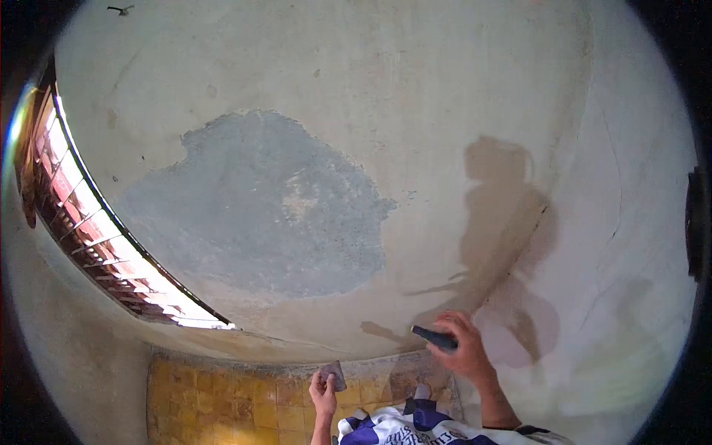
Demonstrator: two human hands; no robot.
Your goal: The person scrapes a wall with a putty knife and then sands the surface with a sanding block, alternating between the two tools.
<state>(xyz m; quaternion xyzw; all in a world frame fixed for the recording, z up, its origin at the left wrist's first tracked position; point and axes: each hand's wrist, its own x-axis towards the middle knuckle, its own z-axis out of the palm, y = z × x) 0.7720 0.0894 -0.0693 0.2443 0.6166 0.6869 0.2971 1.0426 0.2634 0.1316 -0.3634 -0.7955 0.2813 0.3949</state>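
Note:
Near the bottom centre, my left hand (322, 393) is closed on a small flat grey piece (335, 375), which looks like a scraper blade or sandpaper. To its right and a little higher, my right hand (461, 348) grips a dark, elongated tool (434, 338) that points up and to the left; its exact kind is unclear. Both hands are apart and in front of the lower wall. Above them, a large rough grey patch (259, 208) spreads over the pale wall (415, 89), with a lighter worn spot inside it.
A barred window (111, 237) curves along the left. Yellow-brown floor tiles (222, 400) lie below. My patterned shirt (393, 426) shows at the bottom. A shadow (497, 215) falls on the right of the wall, near a cracked corner. A dark object (696, 222) is at the right edge.

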